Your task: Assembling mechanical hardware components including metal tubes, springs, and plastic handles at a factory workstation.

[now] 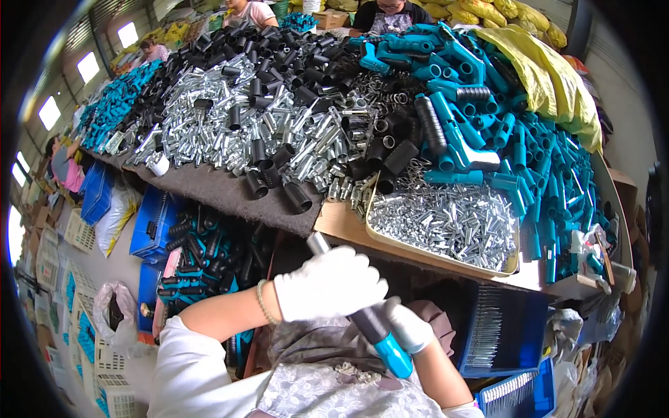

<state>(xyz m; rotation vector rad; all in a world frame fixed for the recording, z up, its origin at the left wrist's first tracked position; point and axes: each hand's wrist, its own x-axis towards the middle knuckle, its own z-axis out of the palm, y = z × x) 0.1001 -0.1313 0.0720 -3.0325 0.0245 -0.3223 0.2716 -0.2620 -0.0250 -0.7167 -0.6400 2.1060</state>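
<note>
In white gloves, both my hands are at one teal and black handle-shaped part (373, 326), held slantwise in front of my apron. A bright metal tube end (318, 242) sticks out above my left hand (331, 284), whose fingers are wrapped over the part's upper length. My right hand (410, 327) is closed against the black ribbed middle, with some of its fingers hidden. The teal end points down toward my lap. Just beyond my hands is a shallow tray (373, 233) heaped with small metal pins (460, 223).
Black sleeves (296, 198), metal fittings (209, 118) and teal pistol-shaped bodies (474, 132) are heaped across the bench. A blue bin (481, 327) of metal rods stands low at right. Finished-looking teal and black parts (202, 251) lie below left. People (390, 17) sit across the bench.
</note>
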